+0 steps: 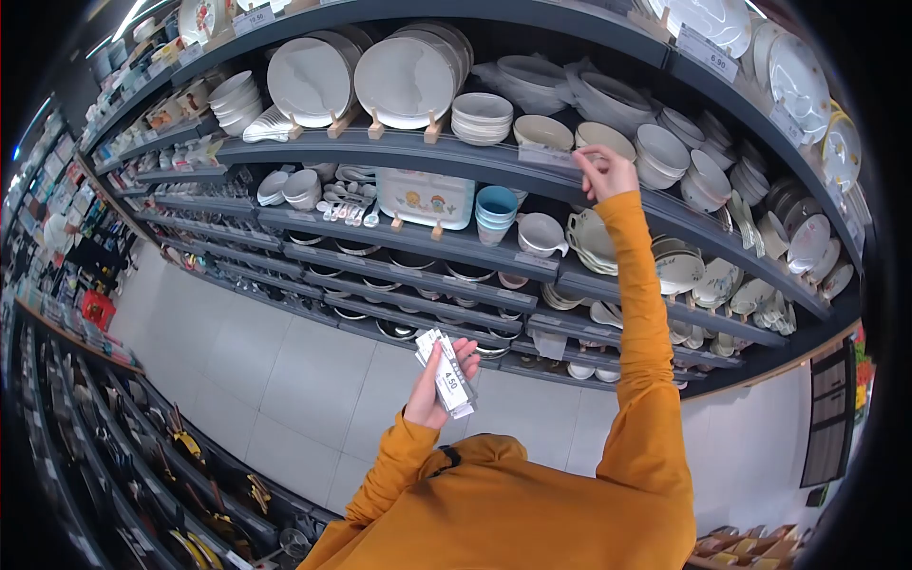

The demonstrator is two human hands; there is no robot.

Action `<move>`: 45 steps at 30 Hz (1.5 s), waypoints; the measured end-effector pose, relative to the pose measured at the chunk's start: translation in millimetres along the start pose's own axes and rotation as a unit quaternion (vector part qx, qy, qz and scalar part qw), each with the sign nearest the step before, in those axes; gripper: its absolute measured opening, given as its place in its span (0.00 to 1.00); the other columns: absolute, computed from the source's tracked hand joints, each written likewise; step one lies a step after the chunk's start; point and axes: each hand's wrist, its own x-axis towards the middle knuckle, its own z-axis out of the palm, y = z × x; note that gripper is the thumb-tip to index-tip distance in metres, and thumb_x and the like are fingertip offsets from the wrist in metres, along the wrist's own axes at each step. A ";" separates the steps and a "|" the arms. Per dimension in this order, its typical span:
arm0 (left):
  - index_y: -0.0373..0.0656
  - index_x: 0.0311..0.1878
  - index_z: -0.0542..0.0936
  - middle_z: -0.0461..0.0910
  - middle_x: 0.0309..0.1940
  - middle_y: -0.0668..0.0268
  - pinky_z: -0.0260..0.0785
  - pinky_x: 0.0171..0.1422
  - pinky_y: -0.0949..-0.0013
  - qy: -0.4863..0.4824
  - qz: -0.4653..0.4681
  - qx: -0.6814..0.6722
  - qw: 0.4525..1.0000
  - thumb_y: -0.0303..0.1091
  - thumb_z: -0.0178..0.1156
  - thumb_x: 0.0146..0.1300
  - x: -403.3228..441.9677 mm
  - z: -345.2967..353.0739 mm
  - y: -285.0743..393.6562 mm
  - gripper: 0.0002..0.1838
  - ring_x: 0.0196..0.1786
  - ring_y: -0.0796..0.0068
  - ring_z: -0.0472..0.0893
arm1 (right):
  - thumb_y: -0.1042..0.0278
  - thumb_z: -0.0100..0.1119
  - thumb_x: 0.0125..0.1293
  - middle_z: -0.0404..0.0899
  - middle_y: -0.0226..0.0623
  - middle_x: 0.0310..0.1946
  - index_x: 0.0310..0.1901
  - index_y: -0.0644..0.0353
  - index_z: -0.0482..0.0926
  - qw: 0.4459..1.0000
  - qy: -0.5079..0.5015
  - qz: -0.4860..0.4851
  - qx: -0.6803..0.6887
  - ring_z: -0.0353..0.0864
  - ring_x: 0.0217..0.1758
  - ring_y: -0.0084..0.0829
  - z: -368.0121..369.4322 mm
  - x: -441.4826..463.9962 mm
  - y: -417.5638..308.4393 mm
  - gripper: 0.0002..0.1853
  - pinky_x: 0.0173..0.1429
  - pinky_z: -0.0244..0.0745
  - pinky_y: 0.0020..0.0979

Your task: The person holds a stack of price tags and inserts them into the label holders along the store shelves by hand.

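My left hand [439, 384] holds a small stack of printed price labels [448, 378], the top one reading 4.50, with the thumb over them. My right hand [604, 173] is raised to the front edge of an upper shelf, its fingertips close to the right end of a clear label holder [546, 154]. Its index finger and thumb are near each other, and I see nothing between them. Just behind the fingers sits a cream bowl [605, 141], and another cream bowl [543, 132] stands to its left.
Dark shelves [380, 144] carry stacked plates [407, 81], white bowls [482, 118], blue cups [496, 211] and a patterned tray [425, 197]. Below runs a tiled floor [313, 380]. More racks [104, 446] line the lower left.
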 end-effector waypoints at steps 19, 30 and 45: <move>0.37 0.59 0.71 0.71 0.59 0.58 0.67 0.62 0.65 -0.009 0.001 0.113 0.994 0.51 0.39 0.74 45.1 -35.3 32.2 0.27 0.57 0.68 0.74 | 0.65 0.60 0.66 0.74 0.29 0.14 0.41 0.63 0.78 0.847 -0.261 0.311 0.343 0.69 0.14 0.16 127.4 -229.1 -17.1 0.10 0.18 0.61 0.20; 0.38 0.60 0.72 0.77 0.41 0.67 0.72 0.46 0.74 0.079 0.043 0.116 0.989 0.51 0.42 0.73 61.8 -28.4 -4.9 0.27 0.42 0.80 0.77 | 0.53 0.59 0.62 0.80 0.28 0.17 0.52 0.45 0.76 0.964 -0.051 0.157 -0.210 0.81 0.27 0.42 103.6 -133.8 186.1 0.17 0.34 0.73 0.42; 0.41 0.62 0.68 0.77 0.50 0.64 0.73 0.49 0.69 0.065 -0.014 0.130 0.989 0.51 0.42 0.73 85.9 -43.0 -35.5 0.25 0.45 0.74 0.78 | 0.64 0.61 0.62 0.78 0.29 0.22 0.35 0.55 0.80 0.985 0.032 0.169 0.029 0.80 0.24 0.20 92.5 -188.5 133.9 0.05 0.26 0.71 0.26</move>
